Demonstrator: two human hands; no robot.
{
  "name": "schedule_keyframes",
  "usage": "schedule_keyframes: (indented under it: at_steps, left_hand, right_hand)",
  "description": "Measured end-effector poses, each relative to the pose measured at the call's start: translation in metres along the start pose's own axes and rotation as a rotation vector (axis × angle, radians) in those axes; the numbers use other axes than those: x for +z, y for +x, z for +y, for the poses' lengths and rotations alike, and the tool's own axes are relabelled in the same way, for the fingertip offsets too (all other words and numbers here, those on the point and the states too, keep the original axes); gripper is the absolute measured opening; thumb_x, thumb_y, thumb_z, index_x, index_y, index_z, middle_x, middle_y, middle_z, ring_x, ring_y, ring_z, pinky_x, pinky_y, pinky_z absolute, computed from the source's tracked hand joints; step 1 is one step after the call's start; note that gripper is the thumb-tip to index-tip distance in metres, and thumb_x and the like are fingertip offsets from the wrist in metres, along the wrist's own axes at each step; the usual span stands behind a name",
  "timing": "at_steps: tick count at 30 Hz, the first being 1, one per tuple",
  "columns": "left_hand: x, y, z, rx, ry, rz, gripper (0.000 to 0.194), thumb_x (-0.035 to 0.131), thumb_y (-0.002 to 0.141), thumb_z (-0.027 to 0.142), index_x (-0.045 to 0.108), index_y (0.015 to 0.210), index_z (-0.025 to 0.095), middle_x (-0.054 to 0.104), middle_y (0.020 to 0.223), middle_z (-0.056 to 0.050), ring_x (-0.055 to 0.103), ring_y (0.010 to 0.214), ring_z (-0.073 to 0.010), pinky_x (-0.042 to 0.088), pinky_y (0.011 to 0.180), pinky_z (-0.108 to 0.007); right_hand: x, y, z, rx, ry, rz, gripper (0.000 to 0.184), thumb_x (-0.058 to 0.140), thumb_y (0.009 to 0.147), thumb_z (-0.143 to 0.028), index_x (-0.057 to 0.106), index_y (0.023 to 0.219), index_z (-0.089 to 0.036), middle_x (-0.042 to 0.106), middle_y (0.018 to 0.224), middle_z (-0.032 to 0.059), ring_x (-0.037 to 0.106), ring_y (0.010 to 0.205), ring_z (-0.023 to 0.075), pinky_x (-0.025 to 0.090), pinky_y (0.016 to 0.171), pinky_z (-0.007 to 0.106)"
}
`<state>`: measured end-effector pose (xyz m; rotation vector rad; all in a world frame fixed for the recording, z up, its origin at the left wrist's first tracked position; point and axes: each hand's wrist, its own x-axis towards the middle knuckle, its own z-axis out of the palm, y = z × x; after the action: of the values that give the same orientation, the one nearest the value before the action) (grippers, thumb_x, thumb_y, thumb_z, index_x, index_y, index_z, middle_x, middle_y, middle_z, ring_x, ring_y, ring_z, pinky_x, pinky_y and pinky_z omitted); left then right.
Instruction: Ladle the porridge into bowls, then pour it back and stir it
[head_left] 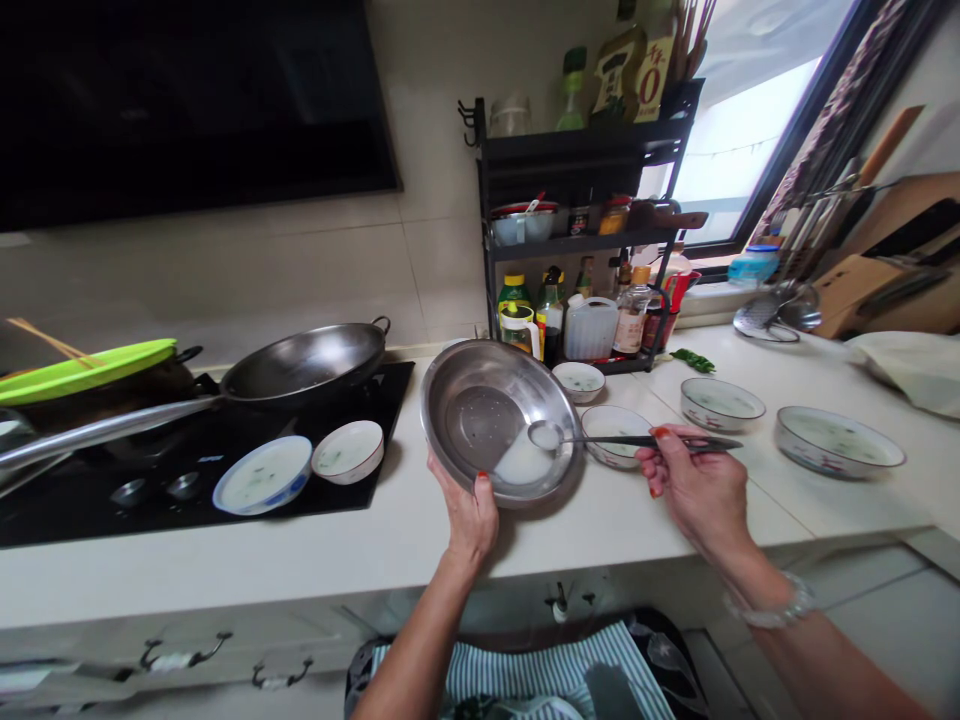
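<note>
My left hand (469, 510) grips the near rim of a steel basin (472, 410), which is tilted toward the right. A small pool of whitish soup (525, 462) has gathered at the basin's lower right side. My right hand (694, 480) is closed around the dark handle of a ladle (615, 440), whose bowl dips over that soup. Just right of the basin stand two bowls of pale soup with green bits, a small bowl (579, 380) behind and a nearer bowl (616, 422) partly hidden by the ladle's handle.
Two more filled bowls, a middle one (721, 402) and a larger one (840, 440), stand at right. On the black cooktop (180, 440) are a blue-rimmed bowl (262, 475), a white bowl (349, 450) and a wok (307, 360). A rack (585, 150) with bottles stands behind.
</note>
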<state>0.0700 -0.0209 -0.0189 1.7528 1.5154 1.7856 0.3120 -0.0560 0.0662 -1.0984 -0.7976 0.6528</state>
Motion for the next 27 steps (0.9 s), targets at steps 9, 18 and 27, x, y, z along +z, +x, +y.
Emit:
schedule_keyframes:
  at_steps: [9, 18, 27]
  left_hand:
    - [-0.0012, 0.0017, 0.0075, -0.017, -0.044, 0.022, 0.077, 0.044, 0.086, 0.025, 0.01, 0.152, 0.003, 0.019, 0.16, -0.021, 0.008, 0.151, -0.0293, 0.002, 0.124, -0.048]
    - [0.0005, -0.0002, 0.0013, 0.009, -0.013, 0.019, 0.073, 0.041, 0.088, 0.024, 0.012, 0.152, 0.001, 0.022, 0.158, -0.022, 0.006, 0.151, -0.0285, 0.001, 0.123, -0.049]
    - [-0.0011, 0.0013, 0.0071, 0.007, -0.021, 0.028, 0.074, 0.042, 0.088, 0.025, 0.011, 0.152, 0.002, 0.02, 0.159, -0.022, 0.008, 0.151, -0.0292, 0.003, 0.124, -0.049]
  right_hand:
    - [-0.0012, -0.0002, 0.0008, -0.041, -0.032, -0.02, 0.037, 0.079, 0.068, -0.051, 0.061, 0.083, -0.021, 0.065, 0.057, 0.0027, 0.055, 0.041, 0.0161, 0.042, 0.029, 0.025]
    - [0.0003, -0.0011, -0.0005, -0.027, -0.021, -0.01, 0.039, 0.08, 0.067, -0.051, 0.061, 0.083, -0.021, 0.064, 0.057, 0.0016, 0.055, 0.041, 0.015, 0.042, 0.029, 0.025]
    - [-0.0002, -0.0009, 0.0001, -0.013, -0.016, -0.006, 0.037, 0.08, 0.067, -0.05, 0.062, 0.083, -0.021, 0.064, 0.057, 0.0018, 0.055, 0.041, 0.0155, 0.042, 0.029, 0.025]
